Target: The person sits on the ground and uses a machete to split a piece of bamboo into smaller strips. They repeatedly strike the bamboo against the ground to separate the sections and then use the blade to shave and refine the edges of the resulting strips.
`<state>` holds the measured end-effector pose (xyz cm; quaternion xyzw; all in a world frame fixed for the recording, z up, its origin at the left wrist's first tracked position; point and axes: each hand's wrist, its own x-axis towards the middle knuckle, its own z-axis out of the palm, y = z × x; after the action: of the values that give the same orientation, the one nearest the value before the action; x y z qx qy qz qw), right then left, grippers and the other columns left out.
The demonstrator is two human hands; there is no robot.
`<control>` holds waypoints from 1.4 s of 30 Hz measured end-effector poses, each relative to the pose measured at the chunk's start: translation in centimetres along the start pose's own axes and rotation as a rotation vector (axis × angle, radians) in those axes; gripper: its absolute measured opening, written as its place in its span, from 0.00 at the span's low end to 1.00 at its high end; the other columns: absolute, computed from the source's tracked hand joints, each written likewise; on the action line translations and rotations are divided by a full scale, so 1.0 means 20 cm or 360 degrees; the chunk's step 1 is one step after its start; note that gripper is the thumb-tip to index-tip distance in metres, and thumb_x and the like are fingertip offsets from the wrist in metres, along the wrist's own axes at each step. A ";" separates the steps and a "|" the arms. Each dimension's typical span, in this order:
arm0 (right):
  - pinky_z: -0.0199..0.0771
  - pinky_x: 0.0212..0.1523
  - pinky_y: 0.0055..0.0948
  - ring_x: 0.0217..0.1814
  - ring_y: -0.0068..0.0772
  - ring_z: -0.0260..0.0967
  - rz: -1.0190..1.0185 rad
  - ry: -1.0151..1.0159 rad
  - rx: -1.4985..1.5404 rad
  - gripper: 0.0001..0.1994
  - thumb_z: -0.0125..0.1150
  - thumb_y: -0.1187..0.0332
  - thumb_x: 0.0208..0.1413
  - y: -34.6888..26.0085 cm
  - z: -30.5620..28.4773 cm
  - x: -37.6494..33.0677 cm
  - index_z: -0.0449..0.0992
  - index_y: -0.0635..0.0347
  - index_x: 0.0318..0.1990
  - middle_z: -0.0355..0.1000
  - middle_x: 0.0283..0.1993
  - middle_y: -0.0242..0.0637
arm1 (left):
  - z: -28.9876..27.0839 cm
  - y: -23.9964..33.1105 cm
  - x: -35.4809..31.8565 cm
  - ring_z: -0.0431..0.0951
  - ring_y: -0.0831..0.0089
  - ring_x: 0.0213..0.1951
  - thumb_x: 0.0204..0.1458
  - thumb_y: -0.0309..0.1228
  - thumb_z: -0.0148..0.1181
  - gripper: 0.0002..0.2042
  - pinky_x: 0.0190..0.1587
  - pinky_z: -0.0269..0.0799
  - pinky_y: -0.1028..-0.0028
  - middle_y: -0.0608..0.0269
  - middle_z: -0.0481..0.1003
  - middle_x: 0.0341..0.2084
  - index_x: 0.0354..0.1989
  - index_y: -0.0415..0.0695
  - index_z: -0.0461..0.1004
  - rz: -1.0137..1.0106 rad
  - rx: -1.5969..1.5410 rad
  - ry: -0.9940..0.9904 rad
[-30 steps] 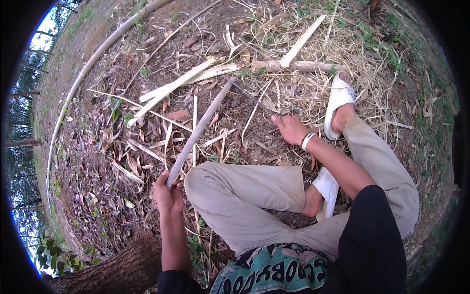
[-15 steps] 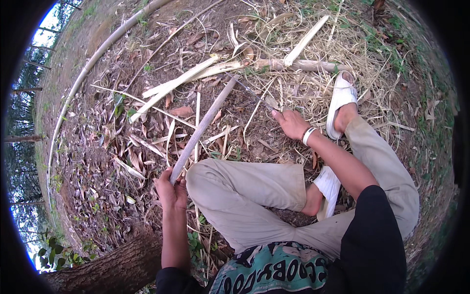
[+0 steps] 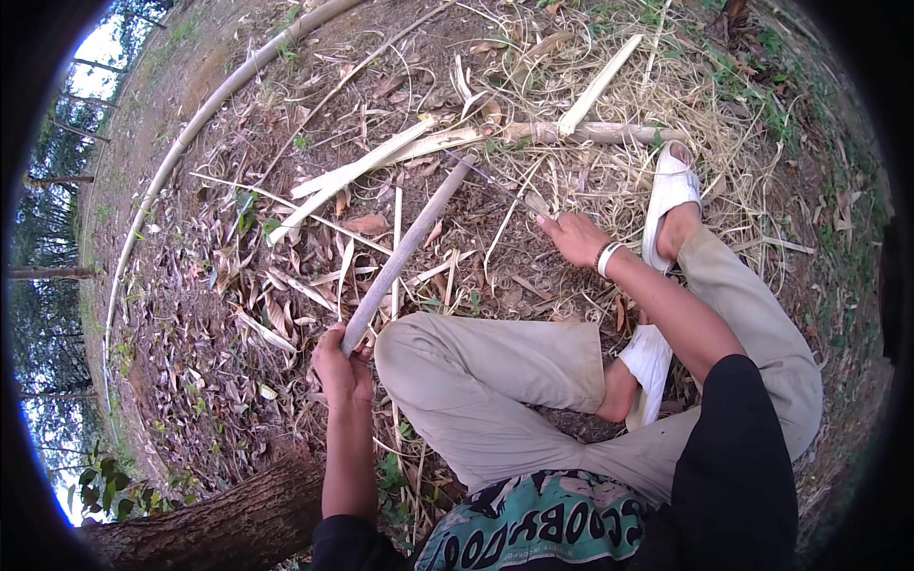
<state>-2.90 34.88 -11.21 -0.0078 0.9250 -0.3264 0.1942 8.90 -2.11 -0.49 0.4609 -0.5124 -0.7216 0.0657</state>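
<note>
My left hand (image 3: 342, 369) is closed around the near end of a long greyish split stick (image 3: 407, 253), which looks like bamboo or cane. The stick slants up and away to the right, past my bent knee. In my right hand (image 3: 575, 240) is a knife (image 3: 536, 204) with a thin dark blade, gripped by its handle. Its blade points left, and the tip meets or overlaps the stick's far end; I cannot tell if they touch. Beyond the stick lie pale split strips (image 3: 354, 177) on the ground.
A thick pole (image 3: 609, 132) lies across the ground ahead, with a pale slat (image 3: 600, 86) resting on it. Curly shavings (image 3: 733, 181) spread around my sandalled foot. A long curved pole (image 3: 205, 114) arcs along the left. A tree trunk (image 3: 219, 509) lies at the lower left.
The whole view has shifted slightly, so things appear a little further right and lower. Both hands keep their holds, and the knife and stick stay in nearly the same relation.
</note>
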 end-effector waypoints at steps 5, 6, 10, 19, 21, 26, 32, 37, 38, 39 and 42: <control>0.69 0.33 0.52 0.26 0.61 0.70 -0.0382 -0.0568 0.0036 0.37 0.41 0.41 0.65 -0.31 -0.03 -0.30 0.71 0.69 0.18 0.67 0.19 0.60 | -0.03 0.01 0.01 0.71 0.75 0.23 0.56 0.26 0.51 0.05 0.21 0.69 0.77 0.64 0.70 0.27 0.36 0.39 0.71 0.0236 0.0143 -0.0080; 0.69 0.33 0.52 0.26 0.60 0.70 -0.0404 -0.0608 -0.0044 0.37 0.40 0.40 0.64 -0.32 -0.03 -0.36 0.71 0.69 0.18 0.66 0.18 0.59 | -0.05 0.00 0.02 0.72 0.74 0.24 0.56 0.27 0.51 0.06 0.21 0.70 0.76 0.63 0.70 0.27 0.37 0.38 0.71 0.0211 0.0146 -0.0109; 0.71 0.34 0.52 0.30 0.60 0.72 -0.0190 -0.0231 0.0018 0.38 0.37 0.39 0.65 -0.09 0.05 -0.17 0.72 0.70 0.19 0.69 0.20 0.59 | -0.05 -0.05 0.01 0.72 0.74 0.24 0.56 0.28 0.52 0.07 0.20 0.72 0.75 0.61 0.71 0.28 0.38 0.38 0.71 0.0133 0.0124 -0.0094; 0.71 0.39 0.52 0.32 0.64 0.72 -0.0462 -0.0474 0.0068 0.37 0.39 0.41 0.64 -0.33 0.05 -0.40 0.74 0.70 0.22 0.71 0.24 0.61 | 0.00 0.01 -0.01 0.73 0.74 0.25 0.58 0.28 0.52 0.06 0.20 0.72 0.74 0.62 0.71 0.29 0.38 0.39 0.70 0.0259 0.0029 -0.0114; 0.71 0.40 0.52 0.32 0.64 0.72 -0.0210 -0.0322 0.0073 0.37 0.38 0.40 0.64 -0.21 0.09 -0.27 0.75 0.70 0.23 0.71 0.24 0.61 | 0.00 0.01 -0.01 0.73 0.75 0.25 0.58 0.28 0.52 0.05 0.20 0.73 0.75 0.62 0.71 0.29 0.38 0.39 0.70 0.0213 0.0052 -0.0110; 0.72 0.42 0.51 0.35 0.63 0.73 0.0140 -0.0087 0.0027 0.37 0.39 0.40 0.64 -0.09 0.04 -0.07 0.75 0.72 0.25 0.72 0.25 0.63 | 0.05 0.00 -0.10 0.71 0.79 0.26 0.57 0.26 0.57 0.07 0.21 0.73 0.78 0.65 0.70 0.29 0.41 0.40 0.69 0.0536 0.0276 -0.0325; 0.64 0.33 0.49 0.24 0.57 0.64 -0.0081 -0.0127 0.0217 0.34 0.42 0.43 0.65 -0.11 -0.05 -0.28 0.69 0.70 0.20 0.64 0.18 0.56 | 0.16 0.16 -0.21 0.71 0.81 0.28 0.54 0.23 0.60 0.12 0.25 0.68 0.82 0.67 0.69 0.27 0.46 0.39 0.67 0.1264 0.1175 -0.0414; 0.64 0.32 0.49 0.23 0.56 0.66 0.0043 0.0064 0.0387 0.34 0.43 0.43 0.65 -0.25 -0.11 -0.36 0.70 0.70 0.20 0.65 0.18 0.55 | 0.16 0.20 -0.19 0.68 0.82 0.28 0.54 0.26 0.63 0.14 0.30 0.66 0.77 0.65 0.69 0.31 0.47 0.38 0.69 0.1373 0.0875 -0.0282; 0.63 0.31 0.50 0.23 0.58 0.66 -0.0068 0.0074 0.0370 0.33 0.45 0.45 0.65 -0.26 -0.10 -0.37 0.71 0.70 0.21 0.66 0.18 0.55 | 0.15 0.19 -0.17 0.69 0.81 0.31 0.57 0.29 0.59 0.13 0.31 0.67 0.77 0.64 0.70 0.33 0.48 0.38 0.69 0.1247 0.0748 -0.0307; 0.63 0.30 0.49 0.23 0.58 0.66 -0.0119 0.0070 0.0347 0.32 0.45 0.46 0.65 -0.32 -0.10 -0.39 0.71 0.69 0.21 0.66 0.18 0.55 | 0.11 0.19 -0.14 0.70 0.80 0.33 0.60 0.32 0.56 0.13 0.33 0.68 0.77 0.63 0.71 0.35 0.49 0.37 0.70 0.1122 0.0627 -0.0311; 0.63 0.27 0.48 0.22 0.58 0.66 -0.0264 -0.0049 0.0352 0.28 0.48 0.50 0.65 -0.56 -0.12 -0.49 0.72 0.69 0.24 0.66 0.18 0.55 | 0.02 0.19 -0.11 0.74 0.74 0.44 0.67 0.39 0.44 0.18 0.41 0.75 0.72 0.60 0.73 0.44 0.53 0.37 0.71 0.0765 0.0174 -0.0393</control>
<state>4.05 28.82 0.81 -0.0679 0.8765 -0.4412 0.1804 8.45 -2.28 3.87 0.2375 -0.6494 -0.7073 0.1471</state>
